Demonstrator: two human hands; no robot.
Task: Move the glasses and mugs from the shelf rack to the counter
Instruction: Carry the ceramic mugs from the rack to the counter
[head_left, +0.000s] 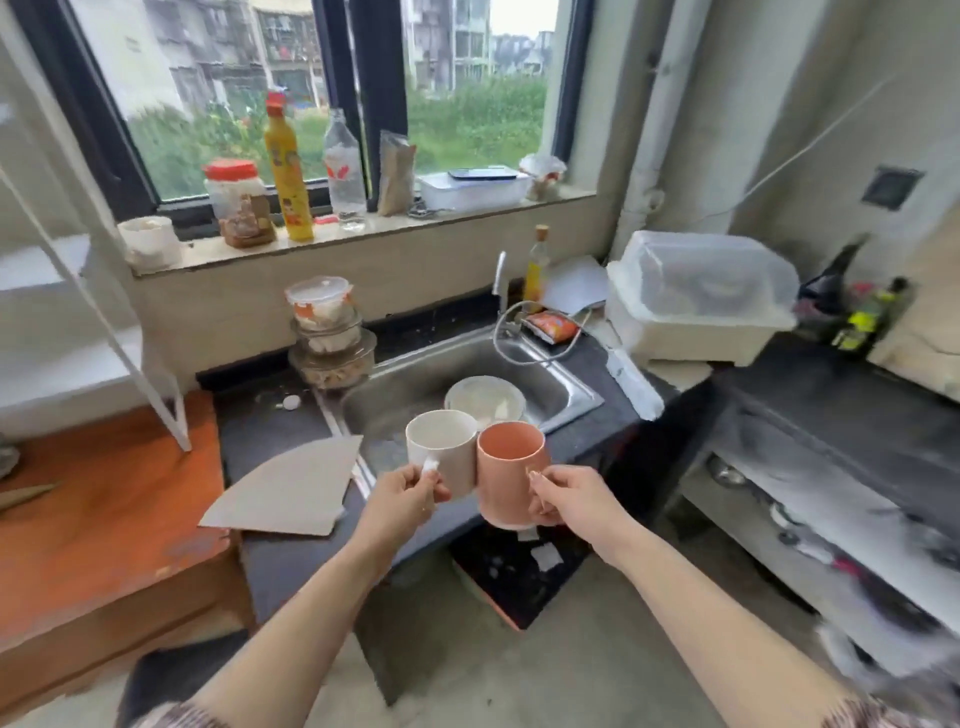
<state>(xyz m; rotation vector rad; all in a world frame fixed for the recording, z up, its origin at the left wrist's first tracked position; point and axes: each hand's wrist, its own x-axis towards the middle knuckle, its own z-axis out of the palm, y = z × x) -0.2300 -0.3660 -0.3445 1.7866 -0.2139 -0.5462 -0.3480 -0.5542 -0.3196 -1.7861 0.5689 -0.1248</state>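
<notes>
My left hand (402, 496) is closed on the handle of the white mug (441, 449); my right hand (563, 496) is closed on the handle of the orange mug (506, 475). Both mugs hang upright, sides touching, above the counter (291, 431) edge before the sink (457, 384). I judge them rigid, glazed, chip-prone: keep handle grips, separate before lowering.
</notes>
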